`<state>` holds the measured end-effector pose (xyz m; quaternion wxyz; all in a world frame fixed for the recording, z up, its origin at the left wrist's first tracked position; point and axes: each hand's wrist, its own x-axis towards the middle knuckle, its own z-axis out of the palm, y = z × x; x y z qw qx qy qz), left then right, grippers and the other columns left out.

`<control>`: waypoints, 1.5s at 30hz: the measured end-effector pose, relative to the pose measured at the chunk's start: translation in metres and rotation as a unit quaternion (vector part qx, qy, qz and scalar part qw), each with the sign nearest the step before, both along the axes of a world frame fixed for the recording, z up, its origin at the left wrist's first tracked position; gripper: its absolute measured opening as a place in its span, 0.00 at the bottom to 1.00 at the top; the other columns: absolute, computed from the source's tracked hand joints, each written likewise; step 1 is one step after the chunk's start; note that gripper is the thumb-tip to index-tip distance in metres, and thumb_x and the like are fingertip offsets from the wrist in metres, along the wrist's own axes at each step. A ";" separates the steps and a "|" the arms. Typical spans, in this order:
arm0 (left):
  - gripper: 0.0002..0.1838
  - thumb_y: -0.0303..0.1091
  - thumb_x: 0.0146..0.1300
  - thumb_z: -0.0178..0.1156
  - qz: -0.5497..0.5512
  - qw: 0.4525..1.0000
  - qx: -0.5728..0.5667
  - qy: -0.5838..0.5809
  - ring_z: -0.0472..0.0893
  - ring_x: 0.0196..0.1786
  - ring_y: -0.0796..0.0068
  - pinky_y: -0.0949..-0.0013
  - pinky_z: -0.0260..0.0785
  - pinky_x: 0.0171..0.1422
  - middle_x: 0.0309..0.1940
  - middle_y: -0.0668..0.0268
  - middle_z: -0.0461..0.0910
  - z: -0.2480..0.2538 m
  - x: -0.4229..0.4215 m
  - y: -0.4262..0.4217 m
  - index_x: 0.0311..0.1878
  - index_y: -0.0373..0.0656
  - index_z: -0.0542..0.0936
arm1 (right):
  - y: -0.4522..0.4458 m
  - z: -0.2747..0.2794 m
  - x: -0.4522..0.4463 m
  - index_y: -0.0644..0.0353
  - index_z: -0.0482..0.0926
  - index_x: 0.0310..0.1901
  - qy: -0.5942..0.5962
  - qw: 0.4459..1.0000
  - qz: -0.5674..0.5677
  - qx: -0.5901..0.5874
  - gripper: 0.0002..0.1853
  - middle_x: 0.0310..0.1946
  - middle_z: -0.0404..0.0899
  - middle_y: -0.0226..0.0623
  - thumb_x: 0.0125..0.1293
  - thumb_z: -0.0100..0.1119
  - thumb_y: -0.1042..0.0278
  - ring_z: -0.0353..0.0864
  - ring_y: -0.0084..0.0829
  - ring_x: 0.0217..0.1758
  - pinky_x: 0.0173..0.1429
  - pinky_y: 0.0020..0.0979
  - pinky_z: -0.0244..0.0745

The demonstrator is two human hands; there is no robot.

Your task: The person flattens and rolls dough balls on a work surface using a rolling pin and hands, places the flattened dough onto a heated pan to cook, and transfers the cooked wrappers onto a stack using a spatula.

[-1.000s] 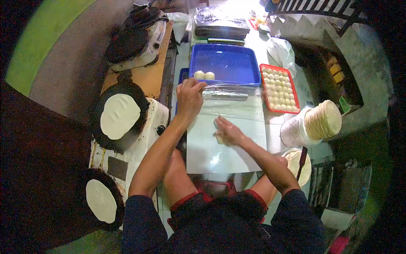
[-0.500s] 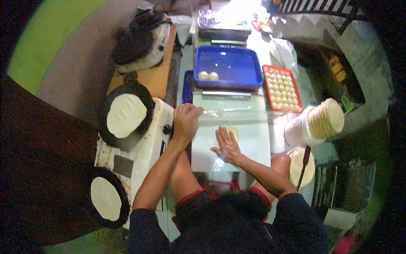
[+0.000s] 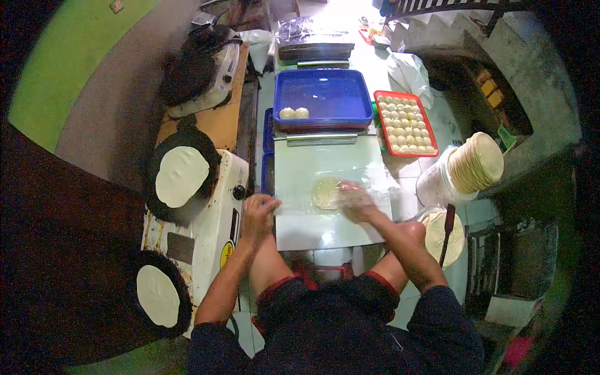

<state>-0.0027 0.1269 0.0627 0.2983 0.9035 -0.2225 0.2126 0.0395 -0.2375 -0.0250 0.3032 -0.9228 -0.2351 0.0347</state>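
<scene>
A flattened round of dough (image 3: 325, 193) lies on the white board (image 3: 297, 234) under a clear plastic sheet (image 3: 294, 205). At the board's left edge, my left hand (image 3: 259, 215) pinches the near left corner of that sheet. My right hand (image 3: 356, 201) is blurred by motion at the right side of the dough, over the plastic, and its fingers are smeared. Behind the board, a blue tray (image 3: 324, 94) holds two dough balls (image 3: 294, 113) in its near left corner.
Flat rounds lie on two dark pans (image 3: 212, 164) (image 3: 182, 315) at left, by a white stove (image 3: 212, 225). At right are a red tray (image 3: 390, 141) of dough balls, a white bucket (image 3: 433, 182) with stacked rounds, and a dark-handled tool (image 3: 448, 234).
My left hand has drawn the plastic toward me, over the dough. My right hand has moved from pressing on the board to the dough's right side. The dough now looks wider and flatter.
</scene>
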 end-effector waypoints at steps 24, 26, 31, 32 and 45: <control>0.09 0.22 0.54 0.57 -0.067 0.963 0.118 0.233 0.80 0.48 0.52 0.51 0.74 0.53 0.41 0.57 0.80 -0.107 -0.082 -0.113 0.39 0.41 0.80 | 0.102 0.023 -0.026 0.33 0.67 0.72 -0.180 0.974 -0.027 -0.136 0.38 0.52 0.73 0.39 0.60 0.71 0.55 0.71 0.41 0.60 0.65 0.51 0.61; 0.10 0.19 0.49 0.58 -0.068 0.964 0.106 0.234 0.79 0.47 0.50 0.49 0.73 0.52 0.40 0.55 0.79 -0.106 -0.083 -0.113 0.37 0.40 0.80 | 0.108 0.018 -0.021 0.34 0.68 0.71 -0.211 0.963 -0.078 -0.149 0.36 0.54 0.72 0.39 0.60 0.70 0.58 0.71 0.41 0.61 0.67 0.53 0.60; 0.08 0.20 0.51 0.56 -0.078 0.961 0.085 0.251 0.79 0.47 0.49 0.49 0.72 0.51 0.38 0.54 0.78 -0.090 -0.081 -0.109 0.35 0.40 0.79 | 0.111 0.026 0.011 0.31 0.63 0.74 -0.183 0.967 -0.116 -0.134 0.38 0.57 0.72 0.41 0.62 0.69 0.55 0.70 0.43 0.64 0.71 0.59 0.57; 0.08 0.20 0.51 0.56 -0.078 0.965 0.079 0.236 0.79 0.48 0.50 0.49 0.72 0.51 0.38 0.54 0.78 -0.106 -0.082 -0.108 0.35 0.41 0.79 | 0.111 0.018 -0.006 0.29 0.63 0.74 -0.179 0.967 -0.108 -0.143 0.39 0.58 0.71 0.41 0.61 0.69 0.54 0.69 0.43 0.65 0.71 0.61 0.57; 0.17 0.25 0.39 0.69 -0.069 0.974 0.096 0.194 0.79 0.45 0.51 0.52 0.74 0.49 0.37 0.58 0.80 -0.098 -0.084 -0.108 0.37 0.44 0.81 | 0.098 0.008 0.021 0.42 0.67 0.74 -0.044 0.983 -0.165 0.065 0.38 0.76 0.60 0.49 0.61 0.66 0.60 0.54 0.55 0.79 0.77 0.69 0.46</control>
